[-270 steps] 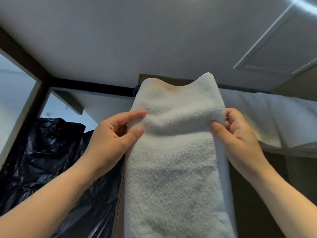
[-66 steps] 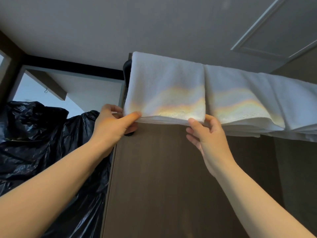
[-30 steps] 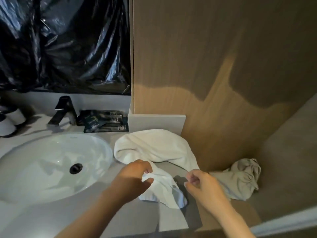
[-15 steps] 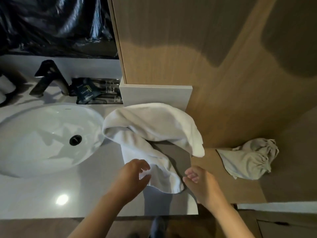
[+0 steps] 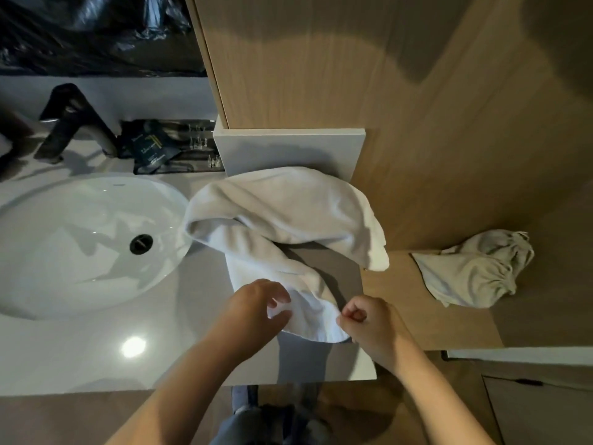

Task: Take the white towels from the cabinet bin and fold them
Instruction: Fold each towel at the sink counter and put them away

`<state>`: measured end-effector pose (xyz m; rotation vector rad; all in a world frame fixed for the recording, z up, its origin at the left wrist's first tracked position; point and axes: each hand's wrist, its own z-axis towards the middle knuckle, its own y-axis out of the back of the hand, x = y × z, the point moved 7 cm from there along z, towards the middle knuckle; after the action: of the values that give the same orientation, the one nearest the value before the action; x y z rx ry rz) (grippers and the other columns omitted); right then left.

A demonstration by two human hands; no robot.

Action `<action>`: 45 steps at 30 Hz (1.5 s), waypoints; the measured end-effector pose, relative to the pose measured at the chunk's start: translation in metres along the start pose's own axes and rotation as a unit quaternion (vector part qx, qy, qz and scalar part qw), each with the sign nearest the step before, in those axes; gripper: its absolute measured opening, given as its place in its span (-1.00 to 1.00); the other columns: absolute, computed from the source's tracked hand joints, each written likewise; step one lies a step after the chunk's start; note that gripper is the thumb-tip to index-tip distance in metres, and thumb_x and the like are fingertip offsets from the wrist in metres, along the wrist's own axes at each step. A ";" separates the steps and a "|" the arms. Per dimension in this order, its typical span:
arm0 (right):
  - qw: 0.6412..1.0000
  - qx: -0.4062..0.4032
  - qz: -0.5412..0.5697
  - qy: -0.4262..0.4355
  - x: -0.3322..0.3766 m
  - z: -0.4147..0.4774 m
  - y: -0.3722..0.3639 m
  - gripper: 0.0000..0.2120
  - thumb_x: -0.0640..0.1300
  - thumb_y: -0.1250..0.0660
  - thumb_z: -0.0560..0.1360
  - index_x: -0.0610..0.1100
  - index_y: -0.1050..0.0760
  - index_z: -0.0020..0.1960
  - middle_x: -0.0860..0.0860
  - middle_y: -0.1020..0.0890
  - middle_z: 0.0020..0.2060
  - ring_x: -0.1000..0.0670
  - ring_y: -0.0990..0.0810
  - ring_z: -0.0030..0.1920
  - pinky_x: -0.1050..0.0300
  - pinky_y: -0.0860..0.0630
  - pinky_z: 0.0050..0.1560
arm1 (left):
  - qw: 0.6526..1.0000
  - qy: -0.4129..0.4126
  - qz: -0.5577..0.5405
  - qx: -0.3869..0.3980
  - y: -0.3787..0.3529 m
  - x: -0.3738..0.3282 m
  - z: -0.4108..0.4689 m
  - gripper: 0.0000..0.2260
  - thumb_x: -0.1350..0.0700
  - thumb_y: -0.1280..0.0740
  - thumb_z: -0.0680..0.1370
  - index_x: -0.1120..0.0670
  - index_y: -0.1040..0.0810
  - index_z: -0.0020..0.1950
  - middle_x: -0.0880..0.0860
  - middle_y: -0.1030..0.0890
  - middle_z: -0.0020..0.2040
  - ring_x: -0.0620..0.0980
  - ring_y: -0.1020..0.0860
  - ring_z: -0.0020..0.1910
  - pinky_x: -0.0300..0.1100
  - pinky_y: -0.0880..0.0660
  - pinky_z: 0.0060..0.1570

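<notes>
White towel [image 5: 288,213] was seen crumpled on counter [image 5: 96,354], right of sink [image 5: 80,239]. Near end was pinched by left hand [image 5: 256,303] and right hand [image 5: 372,326]. Judged best: corners found, hem pulled taut, cloth lifted clear, shaken flat before first fold.

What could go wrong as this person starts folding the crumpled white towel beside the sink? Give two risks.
The white towel lies bunched and twisted, so lifting it by the near edge that the left hand and right hand pinch may give a crooked fold. Its left bulge lies at the rim of the sink and could slip into the basin.
</notes>
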<state>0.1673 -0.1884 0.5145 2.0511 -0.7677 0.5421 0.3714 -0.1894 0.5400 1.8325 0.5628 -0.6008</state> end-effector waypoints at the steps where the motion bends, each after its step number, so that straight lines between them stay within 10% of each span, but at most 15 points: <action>1: 1.000 -0.009 0.004 -0.005 0.001 0.000 0.001 -0.85 -0.12 -0.36 0.49 -0.06 -0.52 -0.26 0.06 -0.58 -0.42 0.11 -0.55 -0.32 0.31 -0.42 -0.32 | 1.000 -0.002 0.004 0.007 0.001 0.000 -0.001 -0.88 0.01 -0.43 0.49 -0.10 -0.59 0.02 -0.18 -0.57 -0.03 -0.21 -0.53 -0.06 -0.33 -0.51 0.02; 13: 0.993 -0.035 0.110 0.030 0.051 -0.012 -0.002 -0.89 -0.19 -0.33 0.54 -0.17 -0.53 -0.17 -0.07 -0.65 -0.42 0.03 -0.62 -0.41 0.19 -0.59 -0.30 | 0.997 -0.060 -0.031 0.043 0.001 -0.011 -0.019 -0.72 -0.08 -0.49 0.42 -0.12 -0.59 0.11 -0.21 -0.58 0.01 -0.26 -0.53 -0.03 -0.37 -0.48 0.06; 26: 0.959 -0.037 0.274 0.069 0.072 -0.026 0.002 -0.89 -0.19 -0.34 0.56 -0.22 -0.57 -0.09 -0.10 -0.64 -0.40 0.02 -0.61 -0.41 0.26 -0.51 -0.37 | 0.979 -0.146 -0.103 -0.102 0.024 -0.024 -0.029 -0.89 -0.02 -0.33 0.51 -0.06 -0.64 -0.10 -0.13 -0.65 -0.18 -0.22 -0.57 -0.16 -0.22 -0.52 -0.14; 38: 0.963 -0.036 0.113 0.241 0.110 -0.009 0.008 -0.78 -0.15 -0.37 0.55 0.02 -0.59 0.18 0.22 -0.58 0.16 0.35 -0.50 0.16 0.47 -0.41 0.08 | 0.979 -0.121 -0.117 -0.117 0.064 -0.006 -0.038 -0.89 0.22 -0.26 0.58 0.07 -0.57 -0.06 -0.12 -0.58 -0.21 -0.17 -0.58 -0.21 -0.46 -0.40 -0.25; 45: 0.953 -0.010 0.082 0.290 0.134 0.002 -0.009 -0.90 -0.14 -0.32 0.56 -0.12 -0.60 -0.06 0.06 -0.67 -0.09 0.15 -0.57 0.03 0.38 -0.40 0.04 | 0.972 -0.086 -0.180 -0.128 0.092 -0.002 -0.039 -0.75 -0.16 -0.20 0.55 -0.07 -0.59 -0.03 -0.05 -0.60 -0.19 -0.03 -0.57 -0.19 -0.16 -0.50 -0.24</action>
<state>0.2701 -0.2286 0.5918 1.6795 -0.5793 1.1600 0.4335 -0.1813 0.6181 1.4292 0.8229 -0.8785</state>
